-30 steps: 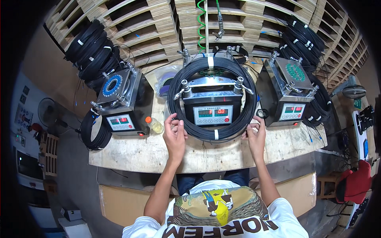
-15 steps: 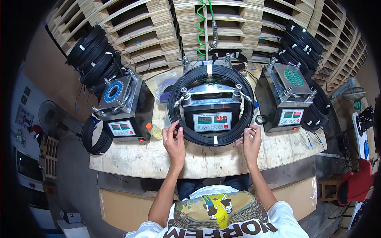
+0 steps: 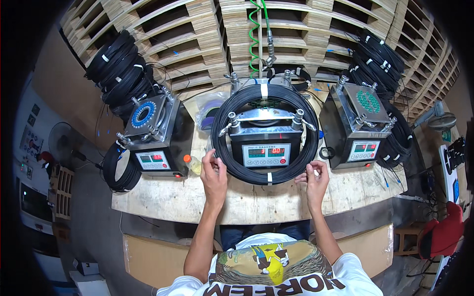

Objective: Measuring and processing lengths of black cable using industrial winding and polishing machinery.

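Note:
A large coil of black cable [image 3: 225,160], bound with white tape at top and bottom, rests around the front of the middle polishing machine [image 3: 266,138]. At the coil's lower left my left hand [image 3: 214,181] grips the rim with bent fingers. My right hand [image 3: 315,178] is at the lower right, thumb and forefinger bent close together and other fingers reaching to the coil's edge. Through the ring show the machine's lit display panel, metal clamp posts and top plate. Part of the machine's body is hidden behind the coil.
Similar machines stand left [image 3: 158,133] and right [image 3: 358,121] on the wooden table [image 3: 247,204]. More black cable coils [image 3: 116,66] are piled behind them. A small bottle with an orange cap [image 3: 193,165] stands left of the coil. A green air hose [image 3: 255,39] hangs behind.
The coil and both hands stay nearly in place, with the whole view shifted slightly. The readings on the machines' displays differ.

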### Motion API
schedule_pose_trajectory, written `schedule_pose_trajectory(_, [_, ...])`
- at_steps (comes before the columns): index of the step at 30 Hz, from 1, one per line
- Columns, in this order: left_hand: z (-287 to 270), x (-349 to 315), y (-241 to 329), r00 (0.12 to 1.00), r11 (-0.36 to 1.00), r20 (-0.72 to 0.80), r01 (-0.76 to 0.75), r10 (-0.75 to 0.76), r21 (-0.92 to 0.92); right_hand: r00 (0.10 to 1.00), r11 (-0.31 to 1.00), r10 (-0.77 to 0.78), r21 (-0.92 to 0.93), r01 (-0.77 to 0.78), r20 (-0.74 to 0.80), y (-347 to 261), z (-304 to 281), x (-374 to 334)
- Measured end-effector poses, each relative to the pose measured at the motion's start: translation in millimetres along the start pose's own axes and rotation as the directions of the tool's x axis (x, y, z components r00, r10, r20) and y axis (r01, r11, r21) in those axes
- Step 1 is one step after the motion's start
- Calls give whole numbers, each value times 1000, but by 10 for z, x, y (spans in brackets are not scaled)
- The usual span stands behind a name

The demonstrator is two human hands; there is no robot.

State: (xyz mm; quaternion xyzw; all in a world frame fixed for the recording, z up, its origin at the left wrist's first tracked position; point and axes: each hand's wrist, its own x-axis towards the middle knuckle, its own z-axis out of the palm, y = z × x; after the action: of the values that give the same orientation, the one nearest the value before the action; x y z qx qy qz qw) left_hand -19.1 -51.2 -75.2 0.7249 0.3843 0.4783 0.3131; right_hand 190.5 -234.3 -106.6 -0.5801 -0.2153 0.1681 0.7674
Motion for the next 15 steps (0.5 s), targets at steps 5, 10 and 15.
schedule_pose_trajectory(5, [18,66,-93,1000,1000,-14,-27,27,-6,996,999,-24,-23,22,-85,-43,32,3])
schedule_pose_trajectory(10, [-10,99,44,995,991,-40,-88,93,97,998,991,-4,-134,-4,-61,-31,44,-25])
schedule_pose_trajectory(15, [10,50,226,998,999,-39,-54,54,5,999,997,50,-57,-49,1,-120,6,-24])
